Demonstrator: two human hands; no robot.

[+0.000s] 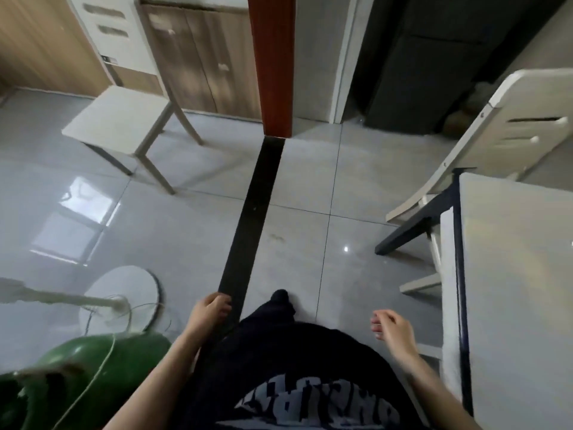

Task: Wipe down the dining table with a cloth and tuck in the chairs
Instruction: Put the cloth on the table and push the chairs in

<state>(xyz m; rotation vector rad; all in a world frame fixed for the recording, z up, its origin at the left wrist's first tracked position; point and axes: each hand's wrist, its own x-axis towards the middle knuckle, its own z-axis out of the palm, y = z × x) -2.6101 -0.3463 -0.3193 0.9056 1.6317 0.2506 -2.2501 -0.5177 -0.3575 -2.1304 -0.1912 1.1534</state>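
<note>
Head view, looking down at a shiny grey floor. At the far left is a green fan (77,383) with a thin cord. Its round white base (124,293) sits on the floor just past it. Further back stands a pale chair (121,119). It is out in the open near the wooden cupboards, well apart from the table.

Next comes the left hand (210,311). Its fingers are loosely curled and I can see nothing in it. It hangs over a black strip (251,218) in the floor that runs up to a red-brown door post (273,57).

The right hand (392,328) hangs on the other side of the body. Its fingers are loose and bent too, and it holds nothing.

At the far right is the table (511,274), white on top with a dark edge. A second pale chair (508,125) stands at its far end, close to it. I cannot tell if that one is pushed all the way in.

No cloth shows anywhere, so I cannot tell if the wiping is done. With both hands free, I think the chair step is the one in hand. The chair on the left looks like the one that needs to go home.

The next move would be to walk over to it and grab it with both hands. Then it must be brought across the floor to the table. The fan base and its cord are nearby, so feet and chair legs should stay away from them.
</note>
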